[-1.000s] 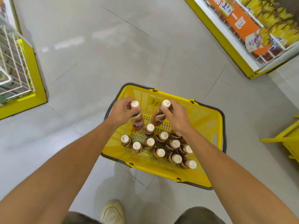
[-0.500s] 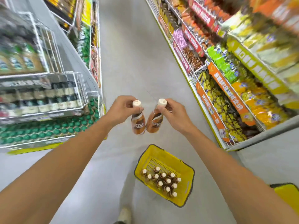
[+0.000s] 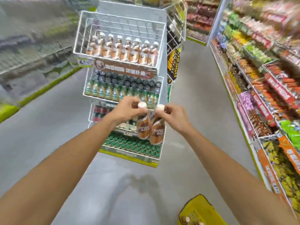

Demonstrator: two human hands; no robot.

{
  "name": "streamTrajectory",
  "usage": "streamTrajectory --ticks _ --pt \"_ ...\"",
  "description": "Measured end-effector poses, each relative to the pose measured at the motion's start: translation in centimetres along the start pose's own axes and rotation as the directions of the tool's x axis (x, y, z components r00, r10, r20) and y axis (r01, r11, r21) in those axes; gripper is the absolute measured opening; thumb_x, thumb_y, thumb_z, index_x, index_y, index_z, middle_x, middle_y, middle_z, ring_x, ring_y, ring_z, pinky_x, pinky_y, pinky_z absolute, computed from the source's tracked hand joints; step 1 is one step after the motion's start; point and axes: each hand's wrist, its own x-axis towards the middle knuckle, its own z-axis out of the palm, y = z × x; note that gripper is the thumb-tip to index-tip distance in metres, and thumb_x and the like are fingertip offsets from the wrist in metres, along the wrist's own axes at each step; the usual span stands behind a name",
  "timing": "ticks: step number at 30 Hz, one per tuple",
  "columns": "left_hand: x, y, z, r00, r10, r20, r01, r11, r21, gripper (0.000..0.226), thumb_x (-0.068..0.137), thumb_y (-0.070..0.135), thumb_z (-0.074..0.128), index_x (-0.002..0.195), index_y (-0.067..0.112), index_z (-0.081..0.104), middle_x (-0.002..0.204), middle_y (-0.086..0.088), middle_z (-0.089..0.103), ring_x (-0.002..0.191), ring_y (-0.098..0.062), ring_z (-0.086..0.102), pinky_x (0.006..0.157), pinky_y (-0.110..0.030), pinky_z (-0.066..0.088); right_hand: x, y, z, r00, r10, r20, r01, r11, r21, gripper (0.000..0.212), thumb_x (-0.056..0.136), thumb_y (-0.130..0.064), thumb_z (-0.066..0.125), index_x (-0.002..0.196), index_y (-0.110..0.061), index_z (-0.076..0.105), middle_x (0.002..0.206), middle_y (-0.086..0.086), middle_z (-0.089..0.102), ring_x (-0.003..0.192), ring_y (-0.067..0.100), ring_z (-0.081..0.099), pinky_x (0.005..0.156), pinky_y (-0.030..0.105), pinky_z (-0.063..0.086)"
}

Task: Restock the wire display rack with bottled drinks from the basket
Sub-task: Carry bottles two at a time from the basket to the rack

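Fingers of left hand and right hand pinch, seemingly by necks, two bottles.

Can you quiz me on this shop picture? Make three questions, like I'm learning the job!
1. True or false: the left hand grips one brown coffee bottle near its cap, and the right hand grips a second coffee bottle the same way.
2. Where is the yellow basket? A: on the floor, at the lower right of the view. B: on the rack's top tier. C: hanging from an arm.
3. Fill in: the top tier of the wire display rack holds a row of bottles with ____ caps.

Key: 1 true; 2 A; 3 white.
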Motion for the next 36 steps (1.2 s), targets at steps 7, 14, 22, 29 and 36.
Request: streamTrajectory --ticks 7,14,22,29,36 --pt "-3.2 -5.1 -18.3 0.966 -0.088 -0.244 0.096 0.995 0.022 0.023 0.081 0.018 0.086 0.093 0.002 0.075 0.094 -0.022 0.076 0.085 -0.027 0.074 0.08 -0.052 0.059 7.6 -13.9 12.3 0.982 -0.153 0.111 0.144 0.986 0.084 0.057 0.083 -0.066 0.07 0.078 -0.009 0.073 0.075 0.007 0.076 0.074 0.028 0.073 0.065 0.05 0.059" --pt "-0.7 -6.3 -27.4 0.925 -0.063 -0.375 0.061 0.998 -0.016 0.022 0.084 0.019 0.083 0.097 0.004 0.075 0.09 -0.009 0.078 0.078 -0.008 0.071 0.07 -0.027 0.056 16.2 -20.4 17.4 0.962 -0.243 0.123 0.229 0.966 0.117 0.074 0.076 -0.079 0.065 0.076 -0.005 0.074 0.073 0.009 0.077 0.073 0.029 0.075 0.067 0.052 0.061" --pt "12.7 -6.0 -31.9 0.929 0.027 -0.369 -0.007 0.998 0.054 0.019 0.086 0.023 0.082 0.097 0.01 0.076 0.091 -0.01 0.078 0.08 -0.013 0.07 0.064 -0.019 0.055 29.8 -20.3 16.7 0.948 -0.311 0.074 0.306 0.949 0.07 0.074 0.081 -0.076 0.064 0.076 -0.003 0.074 0.068 0.01 0.075 0.065 0.029 0.073 0.066 0.049 0.061" --pt "28.8 -2.7 -31.4 0.958 0.08 -0.276 -0.06 0.995 0.078 0.036 0.084 0.028 0.083 0.102 -0.003 0.075 0.103 -0.02 0.076 0.097 -0.025 0.072 0.09 -0.049 0.058 40.1 -16.3 9.2 0.981 -0.171 -0.086 0.171 0.985 -0.013 0.049 0.089 -0.059 0.072 0.077 -0.012 0.079 0.065 -0.003 0.075 0.059 0.004 0.07 0.059 0.027 0.056" --pt "40.3 -0.2 -24.5 0.993 0.087 -0.079 -0.088 0.996 -0.006 0.037 0.082 0.035 0.084 0.092 0.0 0.074 0.093 -0.014 0.078 0.088 -0.027 0.074 0.084 -0.046 0.058 43.9 -9.3 1.9 0.973 -0.02 -0.228 -0.019 0.986 -0.166 0.064 0.087 -0.069 0.066 0.068 -0.009 0.076 0.06 0.005 0.073 0.061 0.021 0.071 0.065 0.034 0.054"
